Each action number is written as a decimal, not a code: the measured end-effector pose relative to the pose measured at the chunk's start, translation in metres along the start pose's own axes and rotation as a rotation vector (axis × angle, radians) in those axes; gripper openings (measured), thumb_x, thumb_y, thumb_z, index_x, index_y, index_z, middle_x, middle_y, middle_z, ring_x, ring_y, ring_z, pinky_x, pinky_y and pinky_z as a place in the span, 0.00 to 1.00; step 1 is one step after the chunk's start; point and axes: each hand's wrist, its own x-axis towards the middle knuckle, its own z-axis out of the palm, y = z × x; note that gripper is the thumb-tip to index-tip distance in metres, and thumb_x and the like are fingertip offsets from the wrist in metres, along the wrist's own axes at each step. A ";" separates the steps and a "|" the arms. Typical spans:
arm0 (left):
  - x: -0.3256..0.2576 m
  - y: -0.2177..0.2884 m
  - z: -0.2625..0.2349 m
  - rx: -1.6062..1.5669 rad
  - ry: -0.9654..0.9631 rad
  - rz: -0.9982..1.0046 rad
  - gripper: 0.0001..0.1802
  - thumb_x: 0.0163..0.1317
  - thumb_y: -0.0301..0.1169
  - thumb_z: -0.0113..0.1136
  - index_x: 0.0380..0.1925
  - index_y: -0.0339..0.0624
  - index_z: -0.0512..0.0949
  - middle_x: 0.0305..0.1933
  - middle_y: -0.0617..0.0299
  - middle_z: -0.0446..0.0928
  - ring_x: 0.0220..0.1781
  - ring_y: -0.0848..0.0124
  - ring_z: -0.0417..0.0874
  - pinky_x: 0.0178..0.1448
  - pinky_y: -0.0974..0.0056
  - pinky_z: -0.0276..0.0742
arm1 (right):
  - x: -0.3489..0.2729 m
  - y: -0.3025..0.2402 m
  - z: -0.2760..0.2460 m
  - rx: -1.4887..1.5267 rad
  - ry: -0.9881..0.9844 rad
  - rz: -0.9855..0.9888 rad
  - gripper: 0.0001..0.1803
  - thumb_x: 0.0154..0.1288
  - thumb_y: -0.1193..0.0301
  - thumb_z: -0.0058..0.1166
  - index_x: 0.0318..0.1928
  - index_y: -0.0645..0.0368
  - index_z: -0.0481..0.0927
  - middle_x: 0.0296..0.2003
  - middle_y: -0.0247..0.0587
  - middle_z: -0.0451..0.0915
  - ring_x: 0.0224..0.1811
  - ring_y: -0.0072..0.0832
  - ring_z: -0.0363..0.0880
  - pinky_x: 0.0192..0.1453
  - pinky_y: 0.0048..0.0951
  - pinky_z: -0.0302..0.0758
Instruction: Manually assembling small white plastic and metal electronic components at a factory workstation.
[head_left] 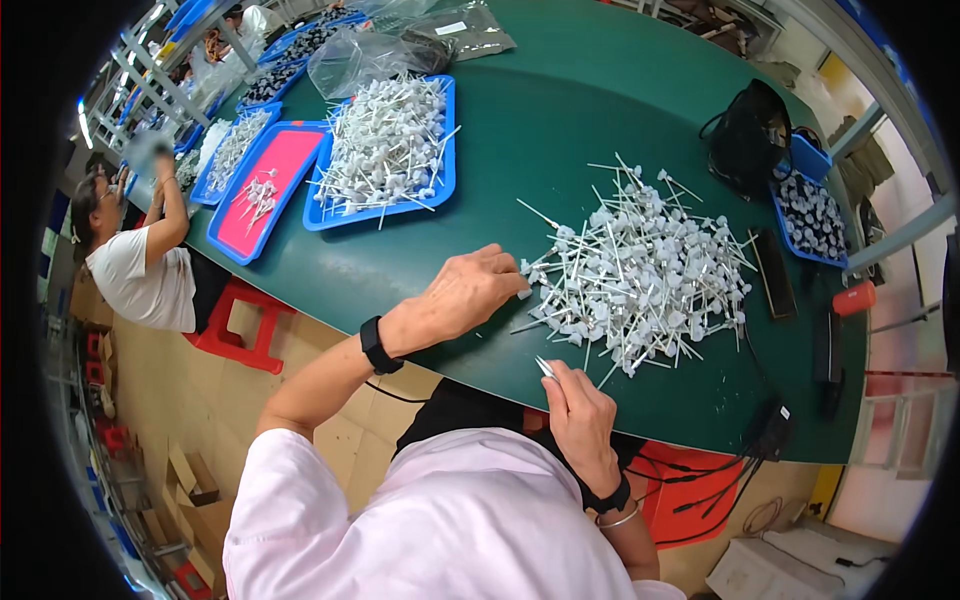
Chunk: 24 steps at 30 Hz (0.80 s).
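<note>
Left grip [470, 292]: my fingers curled, touching the left edge of the white stick pile [640, 275].
Right grip [580, 420]: pinched one white piece [545, 367], just below the pile.

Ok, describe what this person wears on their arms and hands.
Both hands are bare, with no gloves. The left hand has a black band at the wrist. The right hand has a black band plus a thin silver bangle. Short pale pink sleeves leave the forearms uncovered.
</note>
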 end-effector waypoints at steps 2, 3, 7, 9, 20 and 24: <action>-0.002 -0.003 0.007 0.056 -0.050 -0.004 0.10 0.53 0.22 0.64 0.37 0.43 0.82 0.35 0.61 0.78 0.39 0.60 0.78 0.40 0.58 0.78 | 0.001 -0.001 0.001 0.000 0.007 -0.016 0.11 0.65 0.74 0.58 0.48 0.60 0.78 0.27 0.42 0.76 0.24 0.41 0.78 0.26 0.37 0.72; -0.002 -0.003 0.010 0.090 -0.067 -0.002 0.10 0.53 0.22 0.64 0.37 0.43 0.82 0.36 0.61 0.78 0.40 0.60 0.78 0.40 0.58 0.78 | 0.001 -0.002 0.001 0.000 0.010 -0.025 0.11 0.65 0.74 0.58 0.48 0.60 0.78 0.27 0.42 0.76 0.24 0.41 0.78 0.26 0.37 0.72; -0.001 -0.003 0.016 0.137 -0.135 -0.008 0.08 0.53 0.23 0.64 0.35 0.42 0.81 0.37 0.60 0.77 0.42 0.61 0.77 0.40 0.59 0.78 | -0.001 0.001 0.002 0.003 0.028 -0.024 0.11 0.66 0.74 0.58 0.48 0.60 0.78 0.27 0.42 0.76 0.24 0.42 0.78 0.26 0.37 0.72; -0.002 0.001 0.012 0.093 -0.048 -0.030 0.08 0.52 0.23 0.66 0.33 0.41 0.80 0.39 0.59 0.77 0.42 0.61 0.78 0.39 0.60 0.78 | 0.000 0.001 0.002 0.018 0.039 -0.027 0.11 0.66 0.73 0.58 0.48 0.60 0.78 0.27 0.43 0.76 0.24 0.42 0.77 0.26 0.37 0.72; -0.045 0.073 0.004 -0.736 0.371 -0.627 0.11 0.53 0.19 0.67 0.36 0.38 0.79 0.35 0.68 0.79 0.32 0.81 0.76 0.36 0.75 0.74 | 0.032 -0.045 -0.012 0.042 0.060 -0.067 0.13 0.68 0.70 0.58 0.51 0.57 0.77 0.26 0.41 0.76 0.22 0.39 0.77 0.25 0.37 0.72; -0.047 0.080 0.008 -0.742 0.458 -0.628 0.15 0.53 0.17 0.67 0.42 0.38 0.82 0.39 0.66 0.79 0.33 0.81 0.76 0.36 0.75 0.74 | 0.033 -0.041 -0.006 -0.037 0.019 -0.072 0.13 0.69 0.68 0.57 0.52 0.56 0.76 0.24 0.40 0.74 0.21 0.39 0.77 0.23 0.37 0.71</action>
